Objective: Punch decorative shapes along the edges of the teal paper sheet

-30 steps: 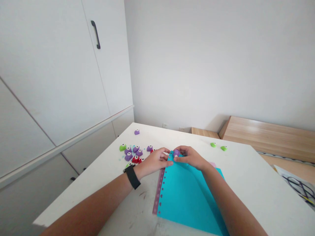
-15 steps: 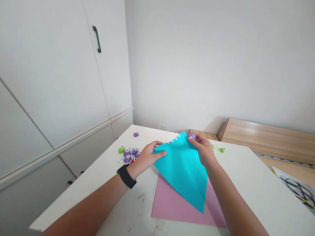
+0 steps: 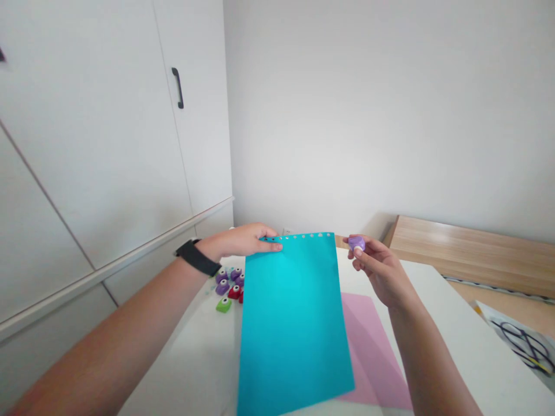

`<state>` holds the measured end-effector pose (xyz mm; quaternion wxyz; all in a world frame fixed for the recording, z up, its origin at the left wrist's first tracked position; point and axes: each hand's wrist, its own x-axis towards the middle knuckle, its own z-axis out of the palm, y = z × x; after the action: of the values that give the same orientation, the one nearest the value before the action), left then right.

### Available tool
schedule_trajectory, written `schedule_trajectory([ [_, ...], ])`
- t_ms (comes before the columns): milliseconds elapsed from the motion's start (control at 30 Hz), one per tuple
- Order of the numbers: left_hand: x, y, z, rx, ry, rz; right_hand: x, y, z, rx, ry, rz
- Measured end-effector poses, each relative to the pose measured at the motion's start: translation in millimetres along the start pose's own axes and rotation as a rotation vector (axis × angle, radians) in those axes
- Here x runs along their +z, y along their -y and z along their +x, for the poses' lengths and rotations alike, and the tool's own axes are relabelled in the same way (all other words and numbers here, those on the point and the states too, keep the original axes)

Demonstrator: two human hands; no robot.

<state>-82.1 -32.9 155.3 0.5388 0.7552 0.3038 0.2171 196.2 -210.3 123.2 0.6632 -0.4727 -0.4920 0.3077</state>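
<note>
My left hand [image 3: 251,238] pinches the upper left corner of a turquoise sheet of paper [image 3: 295,323], thumb in front. The sheet hangs over the table, and a row of small punched holes runs along its top edge. Off to its right, my right hand [image 3: 384,268] grips a small purple craft punch [image 3: 356,242] between thumb and fingers, apart from the paper. Behind the turquoise sheet, a pink sheet of paper [image 3: 373,352] lies on the white table [image 3: 182,358], partly covered.
Left of the turquoise sheet sit several purple punches [image 3: 222,286], red punches [image 3: 235,292] and a green punch [image 3: 224,305], close together. White cabinets [image 3: 108,115] stand at the left. A wooden unit [image 3: 468,248] and a clear bag with black cords [image 3: 520,341] are at the right.
The right hand has let go of the turquoise paper and moved right with the purple punch. The sheet has straightened and swung left, still held in the left hand.
</note>
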Motion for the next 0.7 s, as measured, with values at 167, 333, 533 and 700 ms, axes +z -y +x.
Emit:
schedule_trajectory([
  [167, 13.1, -43.8, 43.0, 0.184, 0.315, 0.528, -19.1, -1.0, -47.4, 0.136, -0.167, 0.133],
  [333, 90.9, -39.1, 77.6, 0.274, 0.361, 0.667, -26.7, -28.6, -133.7, 0.348, -0.317, 0.24],
  [533, 199.2, 2.7, 80.0, 0.686, 0.496, 0.947, -32.0, -60.9, -223.0, 0.525, -0.522, 0.259],
  [700, 245.5, 28.3, 72.9, 0.984, 0.464, 1.006, -42.1, -70.3, -245.3, 0.578, -0.597, 0.371],
])
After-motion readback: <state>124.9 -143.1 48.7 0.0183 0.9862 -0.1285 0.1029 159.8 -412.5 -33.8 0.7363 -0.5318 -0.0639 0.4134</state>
